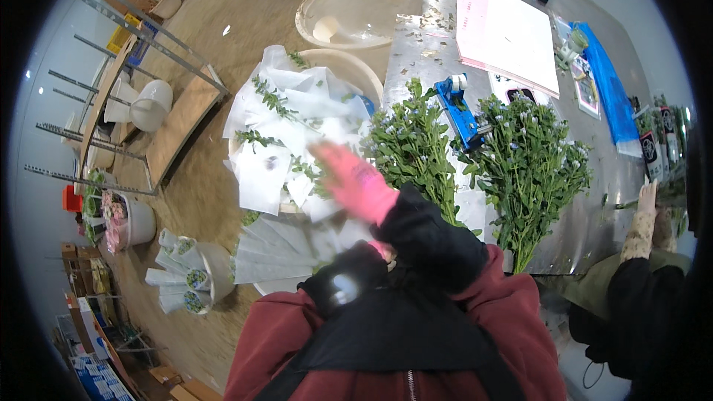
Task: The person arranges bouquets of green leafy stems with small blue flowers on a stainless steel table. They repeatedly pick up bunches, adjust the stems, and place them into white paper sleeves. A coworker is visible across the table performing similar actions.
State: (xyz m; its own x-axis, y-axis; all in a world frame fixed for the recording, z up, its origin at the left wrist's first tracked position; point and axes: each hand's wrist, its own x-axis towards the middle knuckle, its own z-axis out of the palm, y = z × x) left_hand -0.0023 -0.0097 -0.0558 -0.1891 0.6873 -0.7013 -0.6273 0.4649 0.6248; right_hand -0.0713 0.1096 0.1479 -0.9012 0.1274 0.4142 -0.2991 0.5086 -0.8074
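Observation:
My right hand [355, 178], in a pink glove, is over a heap of crumpled white wrapping sheets [256, 115] with loose green sprigs [271, 96] on it. It is blurred by motion; its fingers look stretched out, and I make out nothing in them. Close to my body is my left hand [382, 249], also pink-gloved, mostly hidden by the dark sleeves. Beside it fans a pleated pale wrapping sheet [271, 252]; whether the hand touches it I cannot tell. Right of my hands, two leafy bunches with small pale-blue flowers, one nearer [412, 152] and one farther right [531, 171], lie on the metal table [587, 208].
A blue tape dispenser [462, 115] stands between the bunches. Behind are stacked pink-white sheets [505, 37] and blue plastic film [605, 89]. Large tubs [356, 7], a bucket with wrapped flowers [215, 275] and a metal-framed cart [182, 126] are leftward. Another person's hand [646, 197] is at right.

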